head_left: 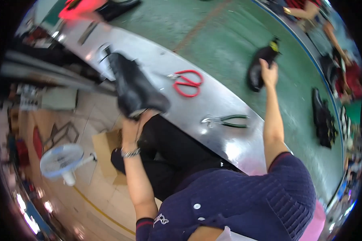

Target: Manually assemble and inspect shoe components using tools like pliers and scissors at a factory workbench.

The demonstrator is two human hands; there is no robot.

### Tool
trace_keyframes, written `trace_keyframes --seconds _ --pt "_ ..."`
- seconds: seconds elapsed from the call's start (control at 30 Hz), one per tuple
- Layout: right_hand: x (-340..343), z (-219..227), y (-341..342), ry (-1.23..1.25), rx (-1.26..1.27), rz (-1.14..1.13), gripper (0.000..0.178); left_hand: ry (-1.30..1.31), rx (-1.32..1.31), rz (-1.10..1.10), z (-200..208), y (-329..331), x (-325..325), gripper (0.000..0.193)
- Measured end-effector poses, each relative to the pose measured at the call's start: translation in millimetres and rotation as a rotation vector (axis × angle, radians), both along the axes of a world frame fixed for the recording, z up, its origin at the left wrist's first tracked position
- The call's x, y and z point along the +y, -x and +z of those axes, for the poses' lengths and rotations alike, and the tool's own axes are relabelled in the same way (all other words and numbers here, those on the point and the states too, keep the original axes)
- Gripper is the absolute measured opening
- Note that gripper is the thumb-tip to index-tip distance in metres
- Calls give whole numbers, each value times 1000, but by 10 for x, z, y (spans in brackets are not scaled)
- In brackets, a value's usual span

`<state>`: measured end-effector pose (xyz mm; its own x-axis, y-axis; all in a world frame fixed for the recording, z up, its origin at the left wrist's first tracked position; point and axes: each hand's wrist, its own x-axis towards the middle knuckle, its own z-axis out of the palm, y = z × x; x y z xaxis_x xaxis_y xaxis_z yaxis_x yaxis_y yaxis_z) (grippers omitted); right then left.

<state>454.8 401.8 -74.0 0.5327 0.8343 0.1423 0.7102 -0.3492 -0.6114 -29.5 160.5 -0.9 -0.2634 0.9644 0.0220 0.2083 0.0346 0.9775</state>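
At the left, a black leather boot [136,86] is held up near the metal bench edge. My left hand [130,127] is closed on its near end, with the fingers partly hidden behind it. Out to the right, my right hand [268,73] grips a second black boot [256,70], which has a yellow-green patch at its far end, over the green surface. Between the two hands, scissors with red handles [189,83] and pincers with green handles [229,120] lie on the metal bench [169,60].
Another dark shoe [323,118] lies on the green surface [225,44] at the far right. Co-workers' arms [305,13] show at upper right, and a person in red [82,9] is at upper left. A fan [62,160] stands on the floor by a cardboard box [106,154].
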Motion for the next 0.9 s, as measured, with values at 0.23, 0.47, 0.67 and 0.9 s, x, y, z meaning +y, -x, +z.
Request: trace_keyframes --seconds 0.23,0.47,0.67,0.9 --pt "-506 358 744 -388 228 493 49 -61 -572 166 96 -200 296 57" --pt "-1559 1050 2468 79 788 1154 48 144 -729 145 333 -228 421 56" --pt "-1611 1119 2845 106 400 1073 44 110 -325 131 295 -355 339 50" --pt "-1642 1145 2868 129 315 1109 29 236 399 283 431 -327 170 54"
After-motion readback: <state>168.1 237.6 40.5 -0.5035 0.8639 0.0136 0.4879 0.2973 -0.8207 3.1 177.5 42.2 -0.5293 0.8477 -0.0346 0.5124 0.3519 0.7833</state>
